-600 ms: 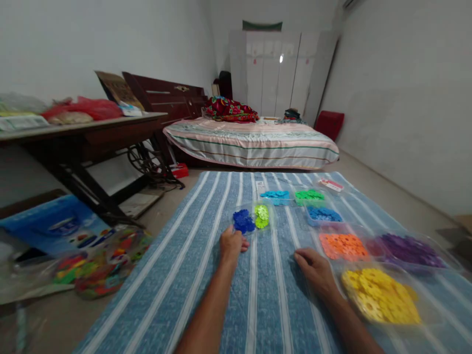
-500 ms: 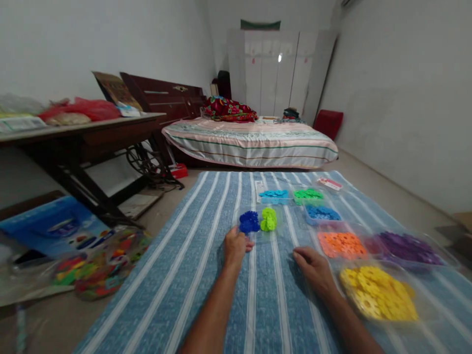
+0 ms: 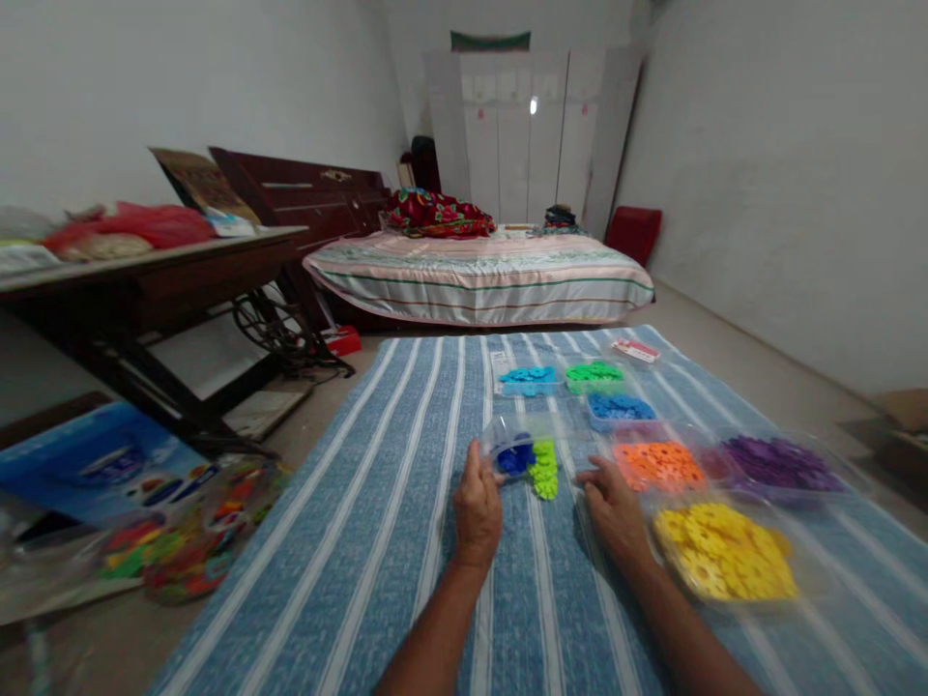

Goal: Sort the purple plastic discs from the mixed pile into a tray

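Note:
At the left side of a clear plastic box (image 3: 529, 425), my left hand (image 3: 478, 505) has its fingers closed on the edge. The box looks tilted towards me. Inside it are dark blue flower-shaped plastic pieces (image 3: 514, 456). Lime green pieces (image 3: 544, 471) lie beside them and reach past the box's near edge onto the cloth. My right hand (image 3: 613, 510) hovers low over or rests on the cloth, I cannot tell which; its fingers are apart and hold nothing. It is nearest to the tub of orange pieces (image 3: 658, 466).
On the striped blue cloth (image 3: 377, 503) stand tubs of yellow (image 3: 725, 551), purple (image 3: 783, 462), blue (image 3: 622, 407), green (image 3: 594, 375) and light blue pieces (image 3: 528, 378). A red-and-white card (image 3: 636, 350) lies at the far right. Left of the table are bags of toys (image 3: 217, 532).
My left hand has taken hold of the clear box and tipped it towards me. The green pieces have slid nearer. My right hand's fingers have spread a little.

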### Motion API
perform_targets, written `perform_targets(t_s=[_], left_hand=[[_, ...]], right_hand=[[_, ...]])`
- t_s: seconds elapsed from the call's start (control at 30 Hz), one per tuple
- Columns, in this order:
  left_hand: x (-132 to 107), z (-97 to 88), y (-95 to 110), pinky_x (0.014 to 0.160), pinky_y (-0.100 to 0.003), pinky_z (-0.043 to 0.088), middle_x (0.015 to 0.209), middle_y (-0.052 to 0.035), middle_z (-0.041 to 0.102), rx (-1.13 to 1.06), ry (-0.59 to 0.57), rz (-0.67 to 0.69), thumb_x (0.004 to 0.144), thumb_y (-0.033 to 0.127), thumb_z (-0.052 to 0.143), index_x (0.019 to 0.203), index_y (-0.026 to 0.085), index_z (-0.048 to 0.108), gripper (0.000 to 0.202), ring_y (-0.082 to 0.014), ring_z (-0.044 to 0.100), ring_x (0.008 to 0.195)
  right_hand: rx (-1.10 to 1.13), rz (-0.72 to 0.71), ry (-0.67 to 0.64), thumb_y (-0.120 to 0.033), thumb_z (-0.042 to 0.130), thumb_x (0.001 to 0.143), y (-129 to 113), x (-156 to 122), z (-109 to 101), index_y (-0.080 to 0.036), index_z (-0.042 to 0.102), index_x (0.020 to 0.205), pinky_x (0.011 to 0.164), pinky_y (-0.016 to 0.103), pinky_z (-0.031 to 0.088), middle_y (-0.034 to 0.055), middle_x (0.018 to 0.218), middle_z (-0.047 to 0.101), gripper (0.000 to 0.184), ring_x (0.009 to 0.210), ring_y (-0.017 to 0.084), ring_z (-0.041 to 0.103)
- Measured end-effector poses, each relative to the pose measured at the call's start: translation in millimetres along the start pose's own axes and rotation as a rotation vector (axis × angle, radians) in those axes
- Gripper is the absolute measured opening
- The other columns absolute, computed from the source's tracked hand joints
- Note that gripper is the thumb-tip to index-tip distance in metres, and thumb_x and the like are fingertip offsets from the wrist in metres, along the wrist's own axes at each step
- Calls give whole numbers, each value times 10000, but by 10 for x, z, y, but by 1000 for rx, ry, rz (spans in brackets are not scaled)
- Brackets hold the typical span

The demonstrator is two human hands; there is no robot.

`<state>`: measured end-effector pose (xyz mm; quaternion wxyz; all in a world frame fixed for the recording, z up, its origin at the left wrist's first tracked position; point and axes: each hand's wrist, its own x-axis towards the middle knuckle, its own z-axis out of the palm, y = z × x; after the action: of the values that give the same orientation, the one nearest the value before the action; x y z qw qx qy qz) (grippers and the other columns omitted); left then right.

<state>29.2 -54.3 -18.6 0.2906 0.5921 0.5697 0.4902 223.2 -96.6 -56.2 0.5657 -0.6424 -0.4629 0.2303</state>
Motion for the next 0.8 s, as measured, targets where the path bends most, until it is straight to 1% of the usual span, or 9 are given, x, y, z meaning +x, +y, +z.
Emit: perform_targets(t_s=[0.1, 0.17, 0.27, 0.37, 0.47, 0.57, 0.63, 0.7, 0.8], left_hand=[[-35, 20, 36, 896, -304, 517, 1095, -123, 695, 0, 46, 85, 863, 278, 487, 1289, 168, 526, 442, -216, 672, 999], [-59, 43, 47, 917, -313, 515, 1181, -125, 662, -20, 42, 139, 863, 294, 496, 1274, 186, 540, 428, -219, 651, 1052], [-81, 63, 56, 937, -327, 510, 1204, -126, 650, -21, 8, 206, 874, 300, 474, 1283, 187, 531, 428, -221, 643, 1066], [-62, 47, 60, 952, -332, 499, 1204, -134, 651, 17, 8, 223, 880, 280, 442, 1285, 165, 521, 429, -220, 657, 1032], [-13, 13, 47, 903, -318, 520, 1113, -126, 691, 31, 18, 139, 886, 265, 411, 1314, 148, 486, 450, -198, 694, 892], [51, 2, 26, 847, -308, 542, 997, -96, 716, -19, 22, 30, 888, 268, 415, 1338, 147, 452, 468, -187, 698, 817], [103, 13, 23, 745, -301, 570, 1012, -94, 702, -117, 35, -82, 888, 274, 421, 1332, 154, 445, 460, -177, 699, 744], [164, 26, 33, 638, -291, 576, 1030, -101, 683, -256, 62, -232, 881, 254, 429, 1316, 150, 437, 447, -162, 694, 664], [276, 7, 54, 579, -288, 570, 942, -89, 674, -449, 150, -414, 842, 177, 474, 1253, 124, 447, 416, -157, 687, 598]], right_hand=[[-15, -11, -7, -318, 477, 763, 6, 2, 2, -156, 559, 1137, 821, 364, 501, 73, 915, 710, 416, 877, 216, 658], [-6, 0, -28, -323, 472, 766, -10, 2, -1, -156, 558, 1133, 782, 338, 508, 67, 905, 711, 411, 846, 209, 664], [19, 26, -63, -321, 467, 772, -35, 4, -4, -158, 558, 1128, 729, 317, 515, 51, 878, 712, 402, 793, 203, 666], [10, 23, -54, -306, 472, 763, -24, 9, -1, -157, 577, 1109, 750, 329, 515, 53, 881, 714, 390, 812, 209, 667], [14, 4, -35, -296, 467, 755, 13, 15, 10, -152, 589, 1105, 770, 344, 517, 69, 900, 717, 397, 838, 215, 668], [13, -19, -38, -288, 463, 765, 32, 17, 20, -153, 590, 1111, 785, 352, 518, 68, 897, 716, 392, 833, 212, 670], [11, -26, -49, -292, 469, 776, 23, 17, 21, -156, 586, 1117, 790, 347, 518, 62, 893, 715, 385, 828, 206, 671], [15, -20, -63, -306, 482, 783, 4, 15, 19, -154, 582, 1122, 789, 337, 519, 61, 889, 714, 385, 827, 203, 672], [11, -3, -73, -334, 504, 787, -22, 14, 11, -144, 579, 1120, 794, 336, 519, 69, 894, 711, 392, 828, 203, 671]])
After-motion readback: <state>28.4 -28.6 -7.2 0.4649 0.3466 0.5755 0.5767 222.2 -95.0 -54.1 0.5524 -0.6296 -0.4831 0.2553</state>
